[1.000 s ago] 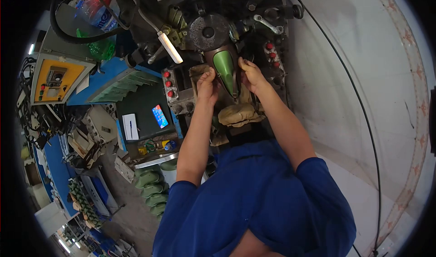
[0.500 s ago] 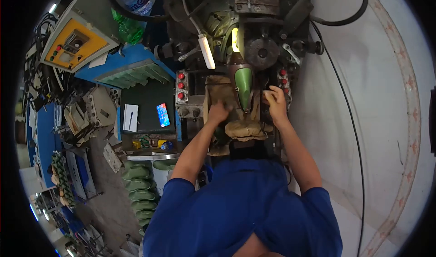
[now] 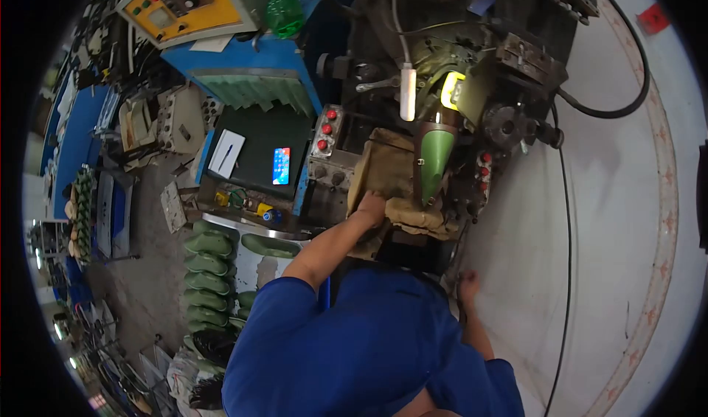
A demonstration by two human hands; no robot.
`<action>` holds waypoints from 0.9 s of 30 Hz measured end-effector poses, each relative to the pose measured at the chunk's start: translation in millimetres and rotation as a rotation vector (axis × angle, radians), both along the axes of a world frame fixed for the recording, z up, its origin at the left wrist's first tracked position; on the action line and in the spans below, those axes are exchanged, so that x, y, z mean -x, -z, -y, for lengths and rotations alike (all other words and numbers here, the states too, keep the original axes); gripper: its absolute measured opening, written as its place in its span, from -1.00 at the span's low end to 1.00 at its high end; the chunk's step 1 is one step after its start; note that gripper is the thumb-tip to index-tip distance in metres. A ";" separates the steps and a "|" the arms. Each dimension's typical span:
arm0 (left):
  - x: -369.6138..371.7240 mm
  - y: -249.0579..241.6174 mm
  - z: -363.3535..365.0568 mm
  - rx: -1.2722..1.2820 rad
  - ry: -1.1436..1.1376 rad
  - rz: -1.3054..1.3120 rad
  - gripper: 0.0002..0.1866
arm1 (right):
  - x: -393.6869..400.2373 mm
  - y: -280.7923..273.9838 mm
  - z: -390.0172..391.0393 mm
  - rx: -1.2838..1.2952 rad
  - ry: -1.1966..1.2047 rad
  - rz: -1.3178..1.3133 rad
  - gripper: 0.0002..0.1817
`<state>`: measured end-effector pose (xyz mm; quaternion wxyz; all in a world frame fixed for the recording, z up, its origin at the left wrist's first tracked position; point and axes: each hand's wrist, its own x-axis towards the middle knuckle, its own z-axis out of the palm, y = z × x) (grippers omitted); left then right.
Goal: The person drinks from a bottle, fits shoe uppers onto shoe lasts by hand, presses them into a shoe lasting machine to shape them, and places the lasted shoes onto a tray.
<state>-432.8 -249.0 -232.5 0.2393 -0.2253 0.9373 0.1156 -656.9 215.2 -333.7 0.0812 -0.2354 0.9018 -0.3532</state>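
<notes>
A pointed green and brown shoe-shaped piece (image 3: 436, 155) hangs in the machine, narrow end toward me, below a glowing yellow-green light. My left hand (image 3: 372, 207) rests at the brown cloth cover (image 3: 391, 168) on the machine's front, left of the shoe piece and apart from it. Its fingers point away from me, and their tips are hard to make out. Low beside my body on the right is my right hand (image 3: 468, 288), away from the shoe piece. It is small and blurred, with nothing visible in it.
Red buttons (image 3: 322, 145) sit left of the cloth, more red buttons (image 3: 484, 171) to the right. A phone (image 3: 281, 166) and a notepad with pen (image 3: 226, 154) lie on the dark side table. Several green shoe-shaped pieces (image 3: 206, 282) line a rack. A black cable (image 3: 568, 269) runs down the right.
My right hand has dropped from beside the shoe piece to low at my right side. My left hand has come slightly nearer my body, still at the cloth. The view has turned and shifted.
</notes>
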 end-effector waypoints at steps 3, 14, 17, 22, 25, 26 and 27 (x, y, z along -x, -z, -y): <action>-15.9 -1.9 -12.4 -0.062 0.063 -0.065 -0.67 | -19.0 -18.6 -24.6 -0.280 -0.017 0.591 -0.80; -133.4 -78.9 -141.5 0.004 -0.751 -0.757 -0.62 | 45.2 26.4 -35.3 0.047 -0.562 1.118 -0.71; -179.7 -96.4 -168.4 -0.044 -1.091 -0.888 -0.55 | 70.9 61.7 -12.3 -0.139 -0.659 0.945 -0.82; -265.7 -96.1 -208.9 -0.157 -1.701 -1.298 -0.62 | 60.3 59.1 0.5 0.042 -0.308 1.047 -0.75; -325.6 -107.3 -202.3 -0.119 -1.947 -1.416 -0.62 | 64.2 89.2 -30.3 0.002 -0.294 1.092 -0.75; -353.1 -100.6 -195.1 -0.127 -1.975 -1.358 -0.61 | 61.7 81.7 -36.4 0.015 -0.300 1.088 -0.75; -383.0 -83.0 -185.5 -0.140 -2.000 -1.303 -0.61 | 54.7 64.7 -45.6 -0.086 -0.403 1.049 -0.90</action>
